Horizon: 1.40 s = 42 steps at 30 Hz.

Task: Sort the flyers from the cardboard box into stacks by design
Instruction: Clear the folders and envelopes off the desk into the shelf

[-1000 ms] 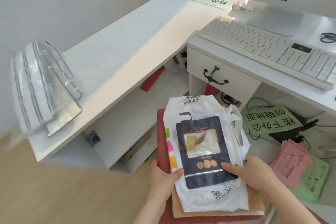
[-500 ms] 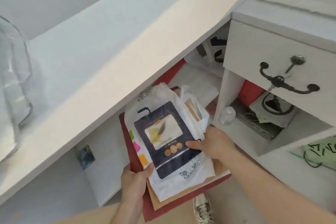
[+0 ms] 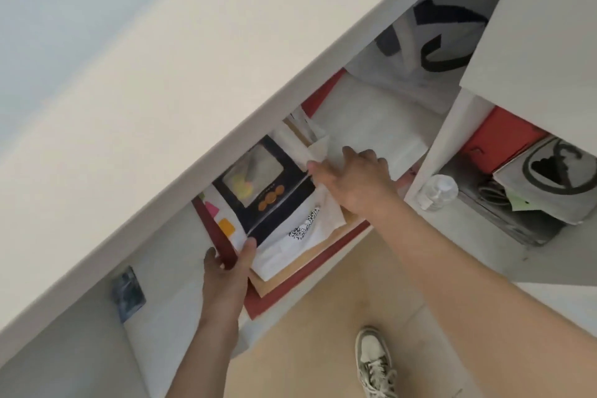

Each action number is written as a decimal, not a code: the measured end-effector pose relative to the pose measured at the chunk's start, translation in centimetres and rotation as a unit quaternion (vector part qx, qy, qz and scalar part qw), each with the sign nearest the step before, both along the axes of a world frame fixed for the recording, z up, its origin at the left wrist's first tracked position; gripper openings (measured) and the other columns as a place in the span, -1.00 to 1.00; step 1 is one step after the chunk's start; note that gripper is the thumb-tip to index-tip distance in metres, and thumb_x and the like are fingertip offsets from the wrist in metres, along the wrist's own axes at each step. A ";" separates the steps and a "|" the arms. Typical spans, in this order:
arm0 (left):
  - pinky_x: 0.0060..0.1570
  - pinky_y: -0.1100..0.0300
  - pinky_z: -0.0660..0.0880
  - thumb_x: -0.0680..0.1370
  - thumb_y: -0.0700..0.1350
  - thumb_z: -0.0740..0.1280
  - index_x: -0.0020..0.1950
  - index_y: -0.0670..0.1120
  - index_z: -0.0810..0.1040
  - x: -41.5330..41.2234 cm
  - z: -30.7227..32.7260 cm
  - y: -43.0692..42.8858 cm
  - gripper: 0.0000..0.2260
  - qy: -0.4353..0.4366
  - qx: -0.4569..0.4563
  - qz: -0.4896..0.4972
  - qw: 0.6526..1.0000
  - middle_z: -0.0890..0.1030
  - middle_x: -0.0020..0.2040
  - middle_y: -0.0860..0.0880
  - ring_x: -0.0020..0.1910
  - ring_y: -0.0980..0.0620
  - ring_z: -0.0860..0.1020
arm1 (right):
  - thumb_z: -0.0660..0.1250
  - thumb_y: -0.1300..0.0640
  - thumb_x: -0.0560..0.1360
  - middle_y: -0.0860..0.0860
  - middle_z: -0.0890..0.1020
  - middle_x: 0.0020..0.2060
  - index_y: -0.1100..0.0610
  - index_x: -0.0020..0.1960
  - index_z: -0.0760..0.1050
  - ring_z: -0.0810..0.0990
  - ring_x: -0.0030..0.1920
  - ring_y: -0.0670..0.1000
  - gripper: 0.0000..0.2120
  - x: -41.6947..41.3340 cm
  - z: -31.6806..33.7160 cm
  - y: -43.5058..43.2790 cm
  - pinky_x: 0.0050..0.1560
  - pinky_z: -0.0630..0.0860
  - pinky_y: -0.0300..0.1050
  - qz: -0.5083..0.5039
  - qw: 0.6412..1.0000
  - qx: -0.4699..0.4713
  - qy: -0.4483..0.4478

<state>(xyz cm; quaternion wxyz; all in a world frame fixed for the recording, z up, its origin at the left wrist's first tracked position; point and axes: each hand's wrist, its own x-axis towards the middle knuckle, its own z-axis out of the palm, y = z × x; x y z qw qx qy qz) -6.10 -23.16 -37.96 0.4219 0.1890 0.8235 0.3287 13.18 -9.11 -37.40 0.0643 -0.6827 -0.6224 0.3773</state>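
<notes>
A pile of flat items lies half under the white desk top: a dark red folder (image 3: 290, 291) at the bottom, brown card (image 3: 310, 263), a white plastic bag (image 3: 284, 245) with a QR code, and a dark navy packet (image 3: 274, 203) with a picture window on top. My left hand (image 3: 226, 271) grips the pile's near left corner, thumb on top. My right hand (image 3: 352, 181) rests on the pile's far right side, its fingers bent over the white bag's edge.
The white desk top (image 3: 161, 107) overhangs the shelf (image 3: 371, 126) where the pile sits. To the right stand a white partition (image 3: 436, 145), a small clear bottle (image 3: 439, 191), a red box (image 3: 497, 139) and a grey bag (image 3: 549, 178). My shoe (image 3: 374, 362) is on the tan floor.
The pile has moved further in under the desk top onto the shelf. Both hands went with it, and the view has dipped lower and closer.
</notes>
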 end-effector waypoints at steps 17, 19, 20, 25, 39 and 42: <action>0.15 0.10 0.40 0.39 -0.24 0.48 0.53 0.16 -0.04 2.1 -1.2 0.8 -0.07 0.275 -0.011 -0.181 0.944 0.43 0.37 -0.01 0.29 -0.13 0.44 | 0.07 -0.05 0.61 0.18 0.42 0.08 0.17 0.19 0.44 0.41 0.12 0.21 -0.65 0.4 -3.4 -0.7 0.03 0.31 -0.09 0.011 0.994 0.079 0.070; 0.17 0.10 0.42 0.41 -0.20 0.49 0.51 0.22 -0.03 1.7 -1.4 1.3 -0.09 0.279 0.003 -0.183 0.943 0.44 0.35 0.02 0.27 -0.09 0.47 | 0.08 -0.06 0.60 0.15 0.44 0.03 0.13 0.19 0.45 0.39 0.14 0.18 -0.66 0.7 -3.4 -0.9 -0.05 0.23 -0.11 0.000 0.993 0.105 0.059; 0.19 0.06 0.43 0.42 -0.17 0.49 0.50 0.23 0.01 1.7 -1.3 1.5 -0.13 0.285 0.007 -0.194 0.939 0.44 0.35 0.02 0.27 -0.09 0.47 | 0.09 -0.05 0.59 0.12 0.47 -0.01 0.11 0.17 0.45 0.44 0.10 0.16 -0.69 0.9 -3.2 -0.8 -0.09 0.27 -0.12 -0.022 0.992 0.077 0.095; 0.24 -0.08 0.43 0.43 -0.10 0.49 0.50 0.18 0.05 1.6 -1.7 2.0 -0.19 0.306 -0.015 -0.228 0.924 0.39 0.38 -0.05 0.31 -0.12 0.43 | 0.17 0.27 0.49 0.01 0.52 -0.19 0.17 -0.03 0.43 0.50 -0.14 0.05 -0.90 0.9 -2.4 -0.9 -0.15 0.52 -0.08 -0.109 0.948 -0.053 0.295; -0.01 0.04 0.52 0.50 -0.14 0.38 0.44 0.26 0.07 3.6 -0.8 4.6 -0.32 0.553 -0.033 -0.509 0.659 0.18 0.45 -0.06 0.29 -0.12 0.27 | 0.17 0.27 0.54 0.11 0.41 0.33 0.19 0.40 0.32 0.41 0.30 0.08 -0.58 0.9 -0.7 -3.5 0.12 0.28 -0.28 -0.003 0.980 -0.007 0.200; 0.10 -0.01 0.49 0.54 -0.07 0.33 0.44 0.26 0.04 4.2 0.2 4.4 -0.38 0.525 -0.053 -0.511 0.679 0.09 0.47 -0.07 0.34 -0.13 0.19 | 0.17 0.29 0.55 0.10 0.37 0.37 0.20 0.43 0.27 0.37 0.32 0.05 -0.55 1.7 0.9 -4.7 -0.01 0.21 -0.40 0.023 0.974 -0.025 0.223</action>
